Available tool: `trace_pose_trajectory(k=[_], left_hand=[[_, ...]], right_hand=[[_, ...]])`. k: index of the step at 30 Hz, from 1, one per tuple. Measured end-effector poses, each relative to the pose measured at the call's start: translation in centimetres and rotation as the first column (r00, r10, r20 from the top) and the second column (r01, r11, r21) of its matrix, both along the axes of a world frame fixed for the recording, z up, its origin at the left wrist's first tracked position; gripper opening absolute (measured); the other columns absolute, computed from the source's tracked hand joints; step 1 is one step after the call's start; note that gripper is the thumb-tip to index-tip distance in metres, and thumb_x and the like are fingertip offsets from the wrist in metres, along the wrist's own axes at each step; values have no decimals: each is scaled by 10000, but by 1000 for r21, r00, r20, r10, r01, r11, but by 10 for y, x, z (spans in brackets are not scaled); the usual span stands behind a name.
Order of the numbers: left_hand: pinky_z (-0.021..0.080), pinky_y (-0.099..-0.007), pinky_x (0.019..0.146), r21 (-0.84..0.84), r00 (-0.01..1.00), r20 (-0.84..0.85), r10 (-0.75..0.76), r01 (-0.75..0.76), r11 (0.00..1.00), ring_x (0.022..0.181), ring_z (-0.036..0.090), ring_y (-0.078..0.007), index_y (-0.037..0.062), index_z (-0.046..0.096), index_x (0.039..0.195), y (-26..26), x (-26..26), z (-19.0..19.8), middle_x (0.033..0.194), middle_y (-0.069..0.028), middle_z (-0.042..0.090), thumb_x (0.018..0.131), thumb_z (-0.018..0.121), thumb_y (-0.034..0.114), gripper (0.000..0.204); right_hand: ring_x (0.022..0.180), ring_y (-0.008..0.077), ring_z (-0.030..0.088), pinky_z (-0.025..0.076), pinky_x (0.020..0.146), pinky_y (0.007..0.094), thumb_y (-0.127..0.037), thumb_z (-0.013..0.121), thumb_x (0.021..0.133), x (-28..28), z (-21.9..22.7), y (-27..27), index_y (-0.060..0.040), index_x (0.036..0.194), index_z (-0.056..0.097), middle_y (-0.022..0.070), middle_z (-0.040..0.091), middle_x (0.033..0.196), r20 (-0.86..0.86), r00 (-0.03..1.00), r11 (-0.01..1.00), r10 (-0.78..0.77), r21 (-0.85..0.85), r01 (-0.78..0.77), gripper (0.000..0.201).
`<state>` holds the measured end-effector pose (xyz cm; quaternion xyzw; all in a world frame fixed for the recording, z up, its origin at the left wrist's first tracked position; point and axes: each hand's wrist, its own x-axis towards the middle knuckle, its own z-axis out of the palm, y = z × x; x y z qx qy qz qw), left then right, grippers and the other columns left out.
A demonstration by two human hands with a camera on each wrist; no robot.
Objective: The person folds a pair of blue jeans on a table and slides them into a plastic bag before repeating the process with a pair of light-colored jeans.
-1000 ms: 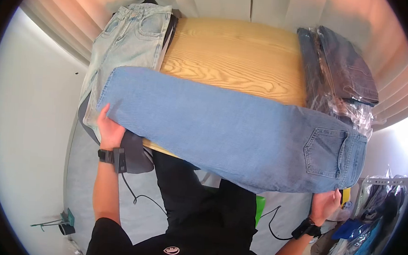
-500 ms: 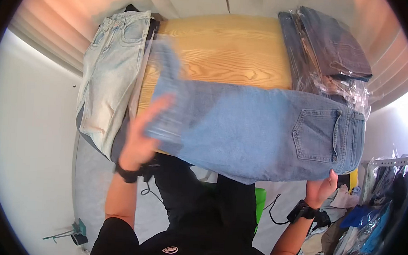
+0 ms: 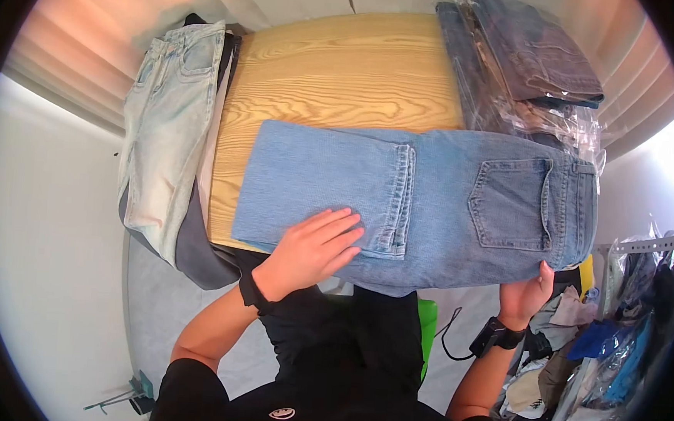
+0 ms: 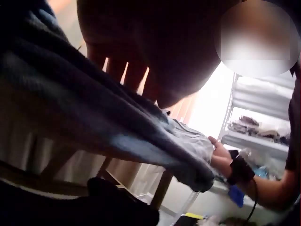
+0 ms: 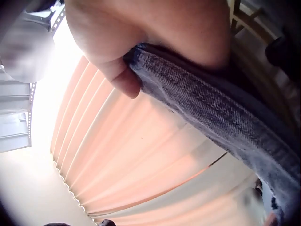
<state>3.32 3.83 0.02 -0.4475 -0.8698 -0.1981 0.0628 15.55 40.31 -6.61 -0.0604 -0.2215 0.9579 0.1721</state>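
Blue jeans [image 3: 445,209] lie across the front of the wooden table, the leg end folded back so that the hems rest on the thigh part. My left hand [image 3: 311,251] lies on the folded leg with its fingers straight, just left of the hems. At the waistband's front edge my right hand [image 3: 526,295] holds the denim, thumb on top and fingers underneath. The right wrist view shows the right hand [image 5: 155,37] pinching the denim edge [image 5: 211,103]. In the left wrist view the left hand [image 4: 150,52] is dark above the jeans [image 4: 94,108].
Light-washed jeans [image 3: 177,116] lie over darker garments at the table's left. Folded jeans in clear plastic [image 3: 535,60] are stacked at the back right. A rack with bagged clothes [image 3: 622,344] stands at the right. Bare wood [image 3: 338,72] shows behind the blue jeans.
My left hand has moved right, folding the leg end of the jeans over toward the waistband, and now rests flat on it. My right hand still holds the waist end.
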Motion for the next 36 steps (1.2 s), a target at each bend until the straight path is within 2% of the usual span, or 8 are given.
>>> trace_pose_trajectory(k=[2, 9, 14, 20, 23, 29, 32, 36], left_hand=[[484, -431, 996, 67, 996, 88, -1, -5, 998, 1174, 591, -275, 67, 685, 1068, 0, 0, -1, 1232, -87, 635, 780, 759, 192, 322], [508, -421, 969, 139, 1000, 1, -2, 2, 990, 1069, 644, -264, 50, 686, 1018, 18, 0, 6, 1134, -83, 678, 796, 725, 103, 231], [517, -407, 965, 237, 998, 19, 57, -60, 970, 1035, 655, -253, 31, 663, 980, 21, -1, -13, 1090, -88, 684, 788, 719, 54, 201], [502, -420, 981, 422, 920, 361, 154, -308, 853, 1053, 648, -268, 29, 663, 977, 26, 12, -11, 1109, -95, 676, 814, 692, 27, 166], [462, -449, 1018, 344, 987, 162, -19, -39, 938, 1106, 623, -284, 28, 664, 992, 23, 4, -20, 1135, -95, 671, 829, 693, 52, 166], [329, -497, 1112, 152, 962, 262, -82, 43, 988, 1273, 507, -285, 63, 638, 1173, 15, 8, 11, 1301, -117, 588, 836, 698, 120, 347], [262, -509, 1141, -30, 972, 74, 222, -220, 975, 1347, 425, -301, 83, 615, 1238, -26, 2, 35, 1396, -117, 513, 862, 685, 178, 394], [211, -513, 1155, -126, 854, 74, 514, -504, 855, 1409, 298, -384, 99, 499, 1378, -79, -4, 41, 1511, -198, 338, 842, 715, 313, 617]], right_hand=[[1311, 302, 441, 289, 1113, 490, -187, 531, 877, -1, 1, -1, -41, 1372, 460, 103, 494, 1418, 12, 1000, 999, -14, -40, 14, 521], [1292, 304, 460, 307, 1113, 461, -126, 570, 854, -1, 3, -15, -15, 1380, 440, 123, 486, 1412, 112, 986, 993, -121, 10, 121, 554], [1294, 288, 444, 314, 1109, 435, -78, 610, 822, -4, 16, -47, -7, 1429, 371, 131, 455, 1413, 217, 917, 897, -335, 371, 240, 656], [1299, 279, 432, 313, 1109, 423, -70, 623, 825, -5, 21, -48, -19, 1449, 343, 117, 436, 1424, 227, 913, 890, -339, 391, 233, 686], [1296, 278, 434, 313, 1109, 420, -62, 629, 821, -5, 18, -47, -24, 1448, 347, 111, 439, 1423, 221, 915, 892, -336, 388, 234, 688], [1298, 277, 431, 308, 1111, 426, -57, 633, 820, -5, 16, -44, -25, 1440, 358, 104, 443, 1421, 222, 913, 881, -343, 412, 231, 679], [1299, 276, 430, 306, 1110, 425, -58, 628, 825, -5, 18, -44, -26, 1438, 362, 103, 445, 1419, 235, 915, 888, -328, 408, 213, 669], [1296, 268, 433, 310, 1105, 421, -62, 618, 835, -6, 21, -49, -23, 1432, 369, 99, 452, 1415, 234, 909, 883, -345, 409, 230, 648]])
